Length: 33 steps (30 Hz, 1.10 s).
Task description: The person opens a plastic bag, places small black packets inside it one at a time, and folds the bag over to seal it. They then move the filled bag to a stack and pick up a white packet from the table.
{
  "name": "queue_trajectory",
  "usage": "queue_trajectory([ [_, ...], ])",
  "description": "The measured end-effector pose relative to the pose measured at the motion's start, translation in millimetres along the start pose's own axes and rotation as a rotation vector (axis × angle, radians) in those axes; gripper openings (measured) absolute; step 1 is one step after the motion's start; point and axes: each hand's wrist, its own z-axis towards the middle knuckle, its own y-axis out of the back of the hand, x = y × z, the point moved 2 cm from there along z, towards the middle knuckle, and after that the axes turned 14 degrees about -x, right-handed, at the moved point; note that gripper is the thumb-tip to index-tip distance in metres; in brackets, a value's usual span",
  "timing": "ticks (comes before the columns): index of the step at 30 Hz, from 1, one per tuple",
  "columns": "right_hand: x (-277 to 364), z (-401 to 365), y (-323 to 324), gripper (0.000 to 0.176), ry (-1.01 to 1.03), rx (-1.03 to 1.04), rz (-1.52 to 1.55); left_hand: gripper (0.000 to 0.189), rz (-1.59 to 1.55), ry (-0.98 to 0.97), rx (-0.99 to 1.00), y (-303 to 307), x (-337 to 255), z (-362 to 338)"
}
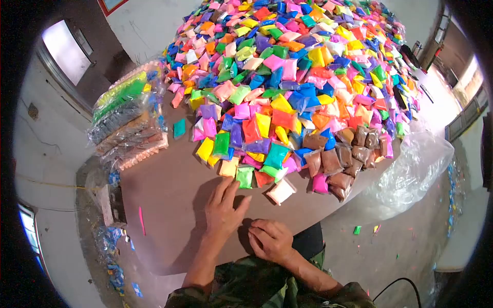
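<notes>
My left hand (pixel 224 208) reaches over the table with its fingers stretched out and apart, holding nothing. Its fingertips are right at the lower edge of a peach packet (pixel 229 167), close beside a light green packet (pixel 245 176). Nearer the table's front edge, my right hand (pixel 272 240) rests with its fingers curled in, and no object shows in it. A cream-white packet (pixel 281 191) lies ahead of it. To the right of that sits a group of brown packets (pixel 332 161), with a magenta packet (pixel 320 183) at its near side.
A large heap of small coloured packets (pixel 287 61) covers the far part of the brown table (pixel 159 205). Bagged stacks (pixel 128 113) stand at the left edge. Clear plastic sheeting (pixel 411 169) hangs off the right side. A pink strip (pixel 141 220) lies on the left.
</notes>
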Motion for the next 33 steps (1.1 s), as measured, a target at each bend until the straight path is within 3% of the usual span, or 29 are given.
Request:
queue_trajectory([
  [8,-1,1,2,0.02,-0.011,0.005,0.03,0.044,0.039,-0.088,0.02,-35,7,5],
  [33,3,0,1,0.02,-0.016,0.002,0.007,0.045,0.028,-0.089,-0.009,-27,6,6],
])
